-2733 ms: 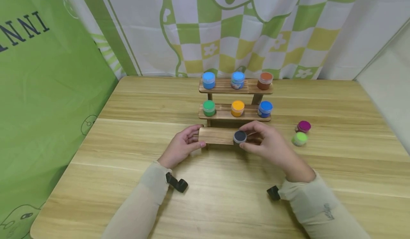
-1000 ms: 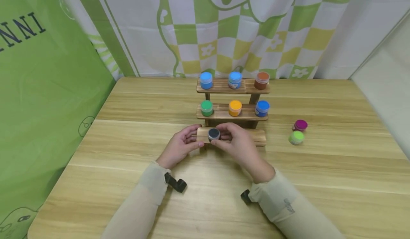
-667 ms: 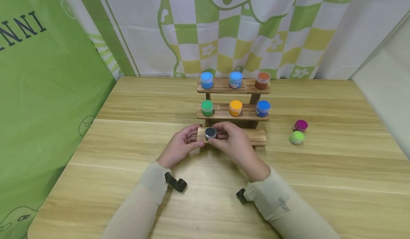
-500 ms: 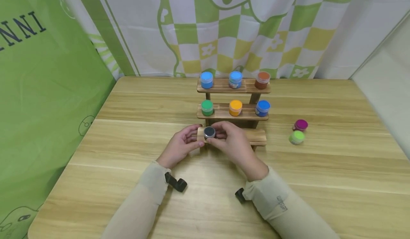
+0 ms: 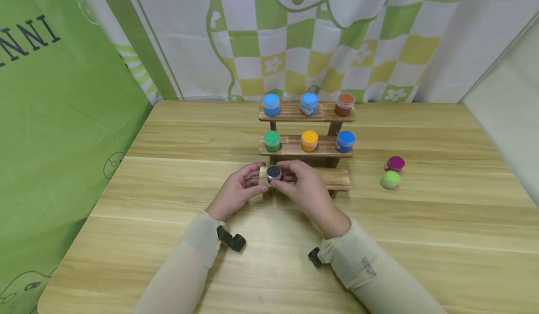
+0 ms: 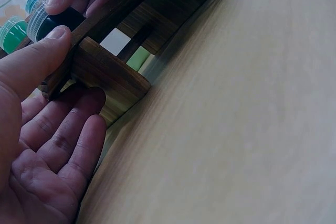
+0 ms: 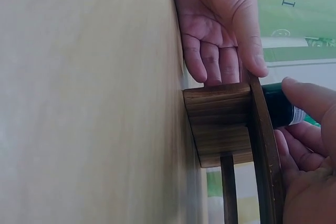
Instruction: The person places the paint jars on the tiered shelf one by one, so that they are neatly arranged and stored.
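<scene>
A three-tier wooden display stand (image 5: 334, 178) stands on the table. My left hand (image 5: 237, 190) holds the left end of its lowest shelf, thumb at the front edge and fingers around the end. Between the thumb and fingers of my right hand (image 5: 309, 190) is a small paint jar with a black top (image 5: 273, 172). This jar sits upright at the left end of the lowest shelf, close to my left thumb. In the right wrist view the black jar (image 7: 278, 104) meets the shelf board. The right hand's lower fingers are partly hidden in the head view.
Light blue (image 5: 271, 105), blue (image 5: 309, 104) and brown (image 5: 345, 105) jars stand on the top shelf. Green (image 5: 272, 141), orange (image 5: 309, 141) and dark blue (image 5: 345, 141) ones fill the middle shelf. Purple (image 5: 395, 164) and lime (image 5: 390, 179) jars lie right on the table.
My right hand has slid the black jar leftward, from around the lowest shelf's middle to its left end. In the last half second it shifts only slightly. My left hand stays put.
</scene>
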`<state>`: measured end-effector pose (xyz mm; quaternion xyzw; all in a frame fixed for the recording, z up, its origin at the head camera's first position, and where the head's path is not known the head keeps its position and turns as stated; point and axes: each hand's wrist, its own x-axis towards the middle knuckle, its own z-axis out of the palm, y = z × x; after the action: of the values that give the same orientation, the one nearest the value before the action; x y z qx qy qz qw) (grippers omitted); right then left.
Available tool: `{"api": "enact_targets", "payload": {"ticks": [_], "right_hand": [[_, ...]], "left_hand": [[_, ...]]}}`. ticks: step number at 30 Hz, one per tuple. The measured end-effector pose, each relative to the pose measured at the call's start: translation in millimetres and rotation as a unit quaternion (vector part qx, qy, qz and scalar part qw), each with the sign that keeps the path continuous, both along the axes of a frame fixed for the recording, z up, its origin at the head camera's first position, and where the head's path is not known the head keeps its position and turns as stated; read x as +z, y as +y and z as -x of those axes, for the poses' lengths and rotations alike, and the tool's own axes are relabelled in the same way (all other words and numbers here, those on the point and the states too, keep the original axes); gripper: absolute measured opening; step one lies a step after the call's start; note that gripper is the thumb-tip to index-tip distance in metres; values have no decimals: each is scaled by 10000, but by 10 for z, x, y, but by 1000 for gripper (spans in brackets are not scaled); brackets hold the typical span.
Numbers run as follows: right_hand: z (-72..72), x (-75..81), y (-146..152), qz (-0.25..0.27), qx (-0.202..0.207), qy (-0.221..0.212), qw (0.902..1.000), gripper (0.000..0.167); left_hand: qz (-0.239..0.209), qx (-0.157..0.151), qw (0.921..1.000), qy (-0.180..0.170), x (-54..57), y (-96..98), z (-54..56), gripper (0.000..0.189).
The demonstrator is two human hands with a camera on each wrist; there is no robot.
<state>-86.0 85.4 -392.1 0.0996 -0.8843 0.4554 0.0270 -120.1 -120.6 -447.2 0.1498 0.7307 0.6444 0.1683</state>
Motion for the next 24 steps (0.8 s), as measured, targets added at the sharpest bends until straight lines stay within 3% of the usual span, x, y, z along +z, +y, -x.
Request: {"api": "enact_targets", "payload": {"ticks": [12, 24], "right_hand": [[-12, 29, 40, 132, 17, -346, 9993, 40], [-26, 18, 184, 209, 16, -376, 9991, 38]], "left_hand": [[-23, 45, 10000, 8, -2, 3, -5, 61], [40, 91, 10000, 4, -2, 11, -9, 61]]}}
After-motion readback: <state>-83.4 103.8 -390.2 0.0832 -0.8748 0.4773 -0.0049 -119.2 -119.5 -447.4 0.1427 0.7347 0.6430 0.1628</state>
